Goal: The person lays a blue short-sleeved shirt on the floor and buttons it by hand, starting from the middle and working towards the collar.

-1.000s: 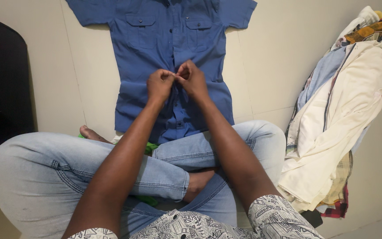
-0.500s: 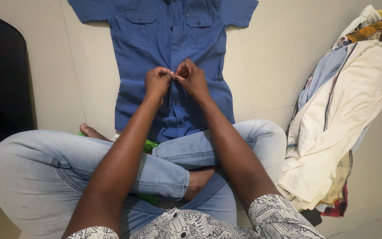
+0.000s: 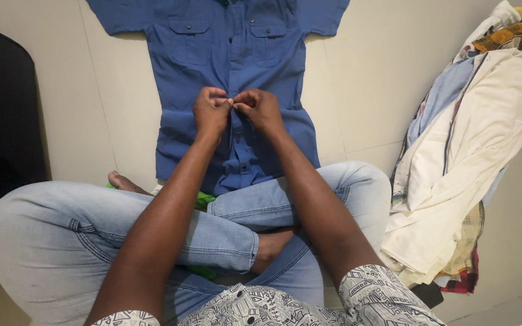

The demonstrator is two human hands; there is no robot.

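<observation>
A person sitting cross-legged on a pale tiled floor (image 3: pixel 357 90) works at the front placket of a blue short-sleeved shirt (image 3: pixel 182 108) spread flat ahead of the knees. The left hand (image 3: pixel 211 113) and right hand (image 3: pixel 262 110) meet at the shirt's centre line, fingers of both pinched together on the fabric edges at a button. Over the past second the hands have crept up the placket toward the chest pockets, which suggests the buttoning is advancing upward. Right of the shirt lies a heap of clothes (image 3: pixel 460 163); left of it stands a dark object (image 3: pixel 1 133)
</observation>
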